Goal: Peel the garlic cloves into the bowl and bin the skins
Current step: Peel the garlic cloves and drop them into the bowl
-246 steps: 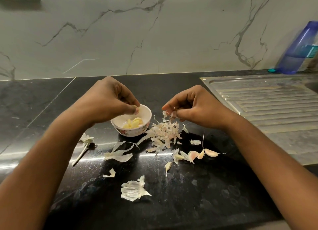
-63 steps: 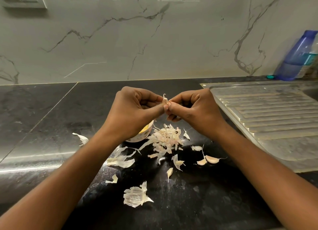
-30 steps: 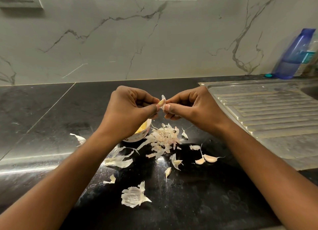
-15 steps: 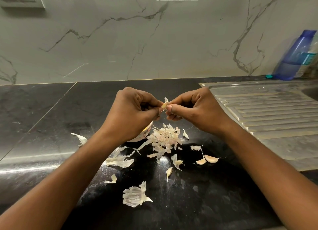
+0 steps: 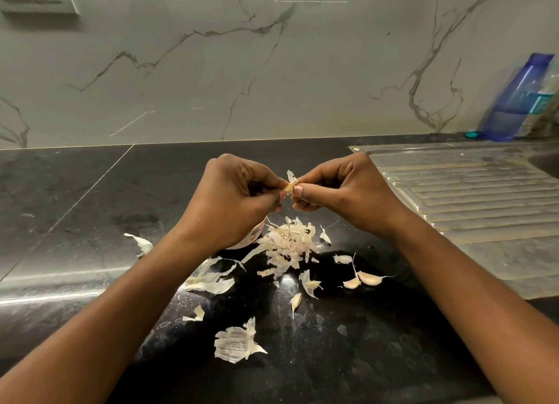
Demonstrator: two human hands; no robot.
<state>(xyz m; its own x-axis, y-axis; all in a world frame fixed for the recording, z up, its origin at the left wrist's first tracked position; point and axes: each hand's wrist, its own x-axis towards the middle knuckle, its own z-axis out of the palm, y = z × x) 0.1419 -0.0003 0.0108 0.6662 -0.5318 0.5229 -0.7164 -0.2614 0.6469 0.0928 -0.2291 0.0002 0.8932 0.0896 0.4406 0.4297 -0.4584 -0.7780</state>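
- The left hand (image 5: 230, 201) and the right hand (image 5: 341, 191) meet fingertip to fingertip straight above the pile of skins (image 5: 290, 243). Both have curled fingers and pinch one garlic clove (image 5: 290, 186) between them.
- A loose flap of skin (image 5: 291, 176) stands up off the top of that clove.
- The bowl (image 5: 252, 237) sits just left of the pile. It is mostly hidden under the left hand, so its contents cannot be seen.
- Right of the pile and nearer the person, two unpeeled cloves (image 5: 363, 278) lie touching each other on the black countertop (image 5: 90, 207).
- Directly nearer than the pile lies a small clove (image 5: 295, 300), and well nearer again a large papery husk (image 5: 236, 341).
- Left of the pile and nearer, below the bowl, lie broad skin scraps (image 5: 211, 282).
- Well right of the pile is the ribbed steel drainboard (image 5: 469, 198). A blue bottle (image 5: 517, 98) stands behind it against the marble wall (image 5: 272, 70).
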